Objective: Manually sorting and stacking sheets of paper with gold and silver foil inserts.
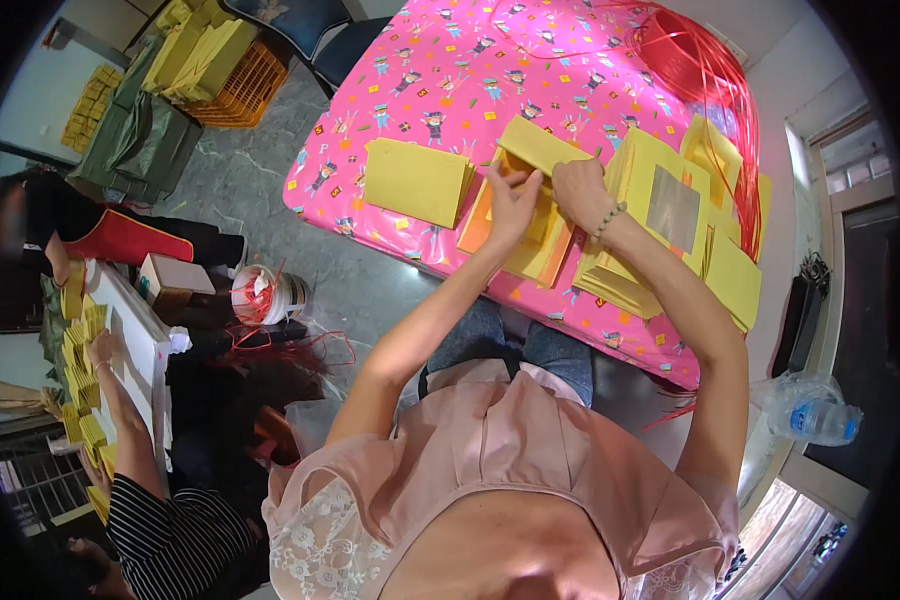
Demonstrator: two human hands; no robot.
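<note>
Both hands work at the same yellow paper (537,146), whose far part is raised and folded over, above a stack of yellow and orange sheets (478,218) near the table's front edge. My left hand (513,207) has its thumb and fingers bent together at the near edge of the fold. My right hand (582,190), with a beaded bracelet at the wrist, is closed over the right end of the fold; its fingertips are hidden. To the left lies a flat stack of yellow paper (415,183). On the right are more yellow stacks (625,185), one bearing a grey-brown rectangle (673,208).
A pink patterned cloth covers the table (390,100). A coil of red plastic strip (670,60) trails down its right side. At left, two people handle yellow bundles (83,375) at a white table (135,350). A white bucket (260,293) and an orange crate (240,88) stand on the floor.
</note>
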